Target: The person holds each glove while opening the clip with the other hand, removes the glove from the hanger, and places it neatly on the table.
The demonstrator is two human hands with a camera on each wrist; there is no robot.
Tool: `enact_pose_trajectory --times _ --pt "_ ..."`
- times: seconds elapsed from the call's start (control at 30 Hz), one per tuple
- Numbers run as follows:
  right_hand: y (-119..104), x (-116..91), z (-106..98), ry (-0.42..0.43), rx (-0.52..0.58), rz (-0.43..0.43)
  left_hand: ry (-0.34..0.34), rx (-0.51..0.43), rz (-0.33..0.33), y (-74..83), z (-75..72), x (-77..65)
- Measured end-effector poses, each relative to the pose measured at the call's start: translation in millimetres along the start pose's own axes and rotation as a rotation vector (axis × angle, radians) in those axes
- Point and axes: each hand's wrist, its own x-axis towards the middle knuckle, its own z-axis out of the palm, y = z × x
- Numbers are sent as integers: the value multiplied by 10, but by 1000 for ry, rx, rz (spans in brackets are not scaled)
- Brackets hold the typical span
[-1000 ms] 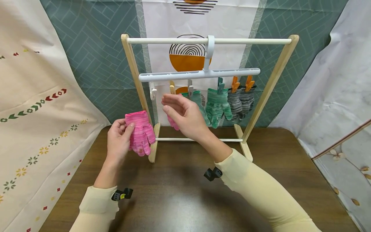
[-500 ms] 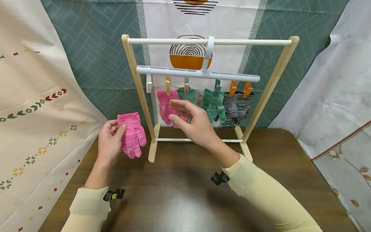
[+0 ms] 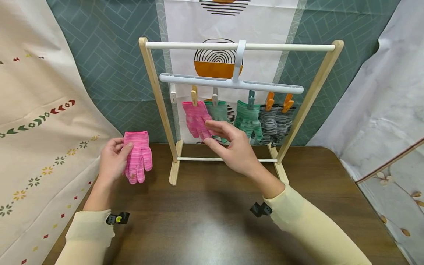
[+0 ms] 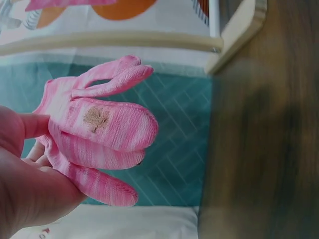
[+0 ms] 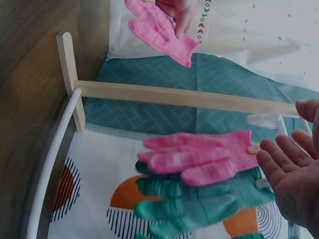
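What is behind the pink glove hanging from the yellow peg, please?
Behind the hanging pink glove, part of a green glove and the patterned backdrop show; whatever the pink fabric covers cannot be seen.

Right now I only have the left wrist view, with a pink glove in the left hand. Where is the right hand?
Observer: The right hand is up beside the hanging pink glove; in the head view its fingertips reach that glove's right edge, though I can't tell whether they touch it.
Operator: Good, none of that reaches my picture. What hangs at the right end of the hanger?
Observer: Two black-and-grey gloves, each held by an orange clip.
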Motion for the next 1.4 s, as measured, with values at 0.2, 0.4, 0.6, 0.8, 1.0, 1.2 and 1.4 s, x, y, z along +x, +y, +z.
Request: enact_pose_trajectory --times 0.2,0.4,0.6,0.8,1.0,1.2,1.4 --pt "51 -99 -67 7 -44 -3 -19 107 -20 -154 -106 73" --pt "67 -188 -123 10 -68 5 -55 226 -50 -320 -171 134" --pt "90 -265 -158 8 -99 11 -92 277 -110 -510 -215 189" --pt "103 -331 -183 21 -104 12 -125 364 -142 -697 -239 236" --pt "129 -388 -202 25 -125 35 -158 457 -109 -824 -257 242" --pt "145 -430 -211 28 -137 39 -156 482 -95 -937 -204 266" --pt "167 -452 -214 31 -131 41 -162 506 -100 -996 -166 264"
